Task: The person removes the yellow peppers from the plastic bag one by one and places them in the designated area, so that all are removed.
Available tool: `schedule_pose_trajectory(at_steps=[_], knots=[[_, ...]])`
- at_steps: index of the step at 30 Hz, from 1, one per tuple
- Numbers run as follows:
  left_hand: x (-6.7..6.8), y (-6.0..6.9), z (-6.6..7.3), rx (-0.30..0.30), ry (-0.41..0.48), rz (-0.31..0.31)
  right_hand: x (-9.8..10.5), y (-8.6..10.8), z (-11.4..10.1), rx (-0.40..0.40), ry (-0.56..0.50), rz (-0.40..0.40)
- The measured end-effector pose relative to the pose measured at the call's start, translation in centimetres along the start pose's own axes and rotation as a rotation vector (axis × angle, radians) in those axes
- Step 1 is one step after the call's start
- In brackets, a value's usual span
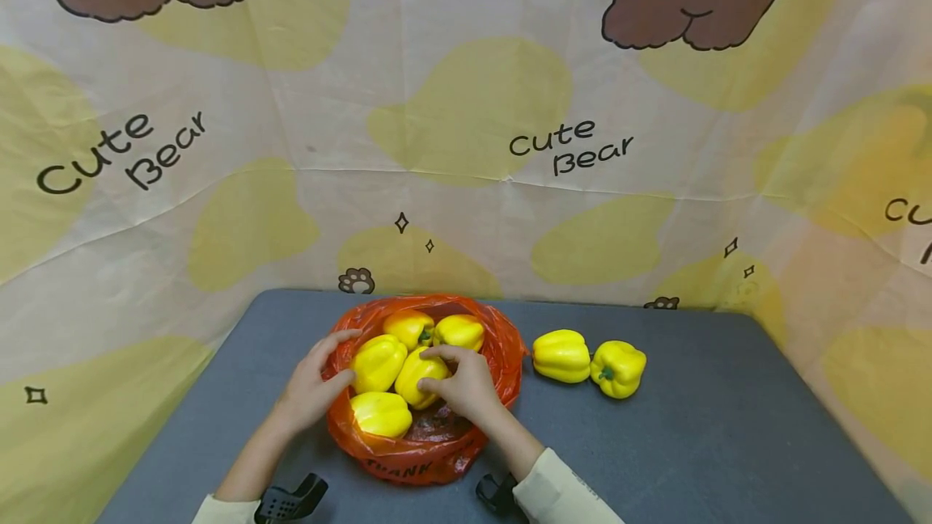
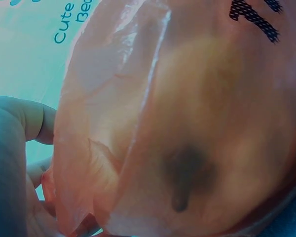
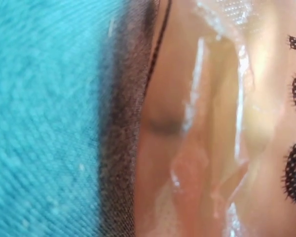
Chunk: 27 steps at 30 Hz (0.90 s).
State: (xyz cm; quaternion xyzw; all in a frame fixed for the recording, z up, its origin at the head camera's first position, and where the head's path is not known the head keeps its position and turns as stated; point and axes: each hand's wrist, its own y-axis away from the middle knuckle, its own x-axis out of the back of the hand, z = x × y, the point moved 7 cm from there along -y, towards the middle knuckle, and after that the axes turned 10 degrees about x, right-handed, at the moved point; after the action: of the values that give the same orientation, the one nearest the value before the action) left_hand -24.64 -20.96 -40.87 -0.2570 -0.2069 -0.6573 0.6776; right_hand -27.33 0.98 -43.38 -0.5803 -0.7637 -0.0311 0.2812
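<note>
A red plastic bag (image 1: 418,469) stands with its mouth wide, several yellow bell peppers lying inside. My left hand (image 1: 311,386) is at the bag's left rim, fingers over the edge beside a yellow pepper (image 1: 379,363). In the left wrist view, my left hand (image 2: 15,148) is against the outside of the bag (image 2: 103,113), and a dark stem shows through the plastic. My right hand (image 1: 466,382) reaches over the bag's right side, thumb and fingers around a pepper (image 1: 420,377) near the middle. The right wrist view shows the bag's side (image 3: 217,118) close up.
Two more yellow peppers, one (image 1: 561,356) beside the bag and another (image 1: 618,369) touching it on the right, lie on the grey table (image 1: 692,443). A printed cloth (image 1: 466,111) hangs behind the table.
</note>
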Motion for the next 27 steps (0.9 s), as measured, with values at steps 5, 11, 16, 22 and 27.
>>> schedule_pose_trajectory(at_steps=[5, 11, 16, 22, 27], knots=[[0.0, 0.0, 0.1, -0.004, 0.002, 0.002, 0.1, 0.0, -0.1, 0.002, -0.007, 0.012], [0.0, 0.0, 0.1, 0.003, 0.004, -0.003, 0.5, 0.1, -0.3, 0.017, -0.001, 0.040], [0.0, 0.0, -0.1, 0.015, 0.000, -0.007, 0.7, 0.2, -0.2, 0.004, -0.001, 0.046], [0.0, 0.0, -0.2, 0.012, 0.003, -0.011, 1.0, 0.3, -0.1, -0.017, -0.004, 0.042], [0.0, 0.0, -0.1, 0.019, 0.000, -0.009, 1.6, 0.5, -0.3, -0.012, -0.006, 0.044]])
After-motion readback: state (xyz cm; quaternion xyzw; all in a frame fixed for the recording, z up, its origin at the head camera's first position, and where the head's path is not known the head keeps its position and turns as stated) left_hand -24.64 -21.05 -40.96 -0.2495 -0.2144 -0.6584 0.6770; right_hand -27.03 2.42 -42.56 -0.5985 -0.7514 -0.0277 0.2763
